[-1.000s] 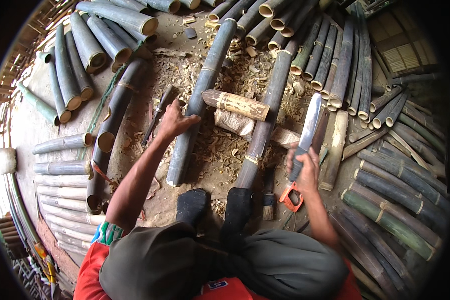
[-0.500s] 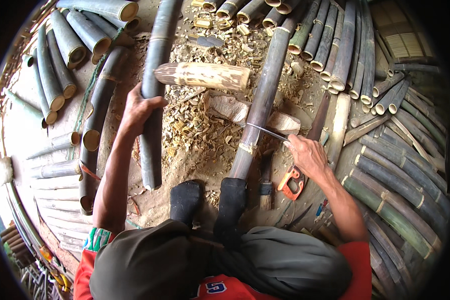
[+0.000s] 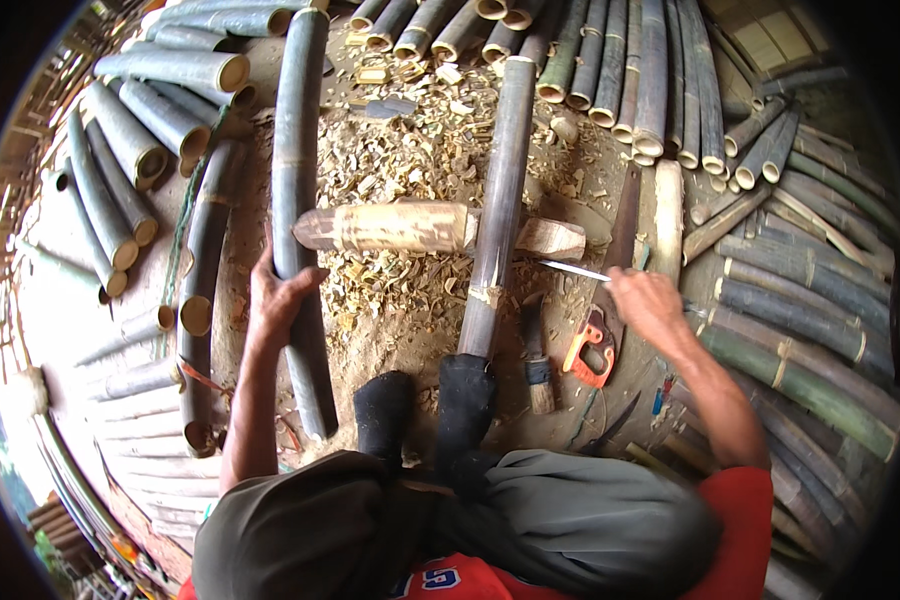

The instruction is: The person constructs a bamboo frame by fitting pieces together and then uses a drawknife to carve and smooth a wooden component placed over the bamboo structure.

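My left hand (image 3: pixel 282 300) grips a long dark bamboo pole (image 3: pixel 295 130) that runs away from me at the left. A pale, mottled wooden billet (image 3: pixel 390 228) stretches crosswise, its tapered end overlapping that pole; how the two join I cannot tell. Its other end reaches a second bamboo pole (image 3: pixel 500 170), whose near end meets my right sock. Behind this pole a rough wood log (image 3: pixel 552 238) sticks out on the right. My right hand (image 3: pixel 652 308) is closed round a thin, straight metal tool (image 3: pixel 575 270), its tip beside the second pole. The tool's grip is hidden.
Wood chips (image 3: pixel 390 170) litter the ground. An orange-handled saw (image 3: pixel 592 350) and a knife (image 3: pixel 535 355) lie between the second pole and my right forearm. Cut bamboo lengths (image 3: pixel 650 90) line the far side, with a bamboo stack (image 3: pixel 805 370) at right and more bamboo (image 3: pixel 175 70) at left.
My left hand, its bamboo pole and the wooden billet have come nearer to me together. The metal tool, earlier across the second pole, now has its tip at that pole's right side.
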The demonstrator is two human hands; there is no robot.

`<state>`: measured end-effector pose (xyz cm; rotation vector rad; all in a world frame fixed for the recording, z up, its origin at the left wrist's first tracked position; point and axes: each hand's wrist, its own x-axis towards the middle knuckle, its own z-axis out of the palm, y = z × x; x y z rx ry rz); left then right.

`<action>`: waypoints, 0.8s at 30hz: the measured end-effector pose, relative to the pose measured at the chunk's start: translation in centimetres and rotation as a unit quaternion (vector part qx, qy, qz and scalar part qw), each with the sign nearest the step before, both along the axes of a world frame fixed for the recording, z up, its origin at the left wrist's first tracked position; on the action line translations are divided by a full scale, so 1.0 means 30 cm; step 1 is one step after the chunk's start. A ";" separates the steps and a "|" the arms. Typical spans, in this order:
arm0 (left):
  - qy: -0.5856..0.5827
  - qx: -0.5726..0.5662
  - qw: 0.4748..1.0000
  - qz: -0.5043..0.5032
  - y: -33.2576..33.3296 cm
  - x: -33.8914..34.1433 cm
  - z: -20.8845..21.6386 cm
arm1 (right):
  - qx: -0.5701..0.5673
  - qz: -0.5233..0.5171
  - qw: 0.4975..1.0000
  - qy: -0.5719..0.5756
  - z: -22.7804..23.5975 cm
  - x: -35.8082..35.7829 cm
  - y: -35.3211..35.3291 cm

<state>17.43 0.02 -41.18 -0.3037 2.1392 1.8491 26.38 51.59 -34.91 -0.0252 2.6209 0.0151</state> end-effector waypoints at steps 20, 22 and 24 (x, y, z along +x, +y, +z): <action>-0.004 -0.058 0.997 -0.057 0.163 0.032 -0.183 | -0.373 -0.274 0.882 0.085 -0.147 0.236 -0.143; -0.011 -0.059 0.997 -0.056 0.165 0.033 -0.186 | -0.349 -0.269 0.892 0.100 -0.130 0.217 -0.159; -0.013 -0.066 0.996 -0.056 0.159 0.032 -0.178 | -0.291 -0.192 0.929 0.124 -0.087 0.177 -0.160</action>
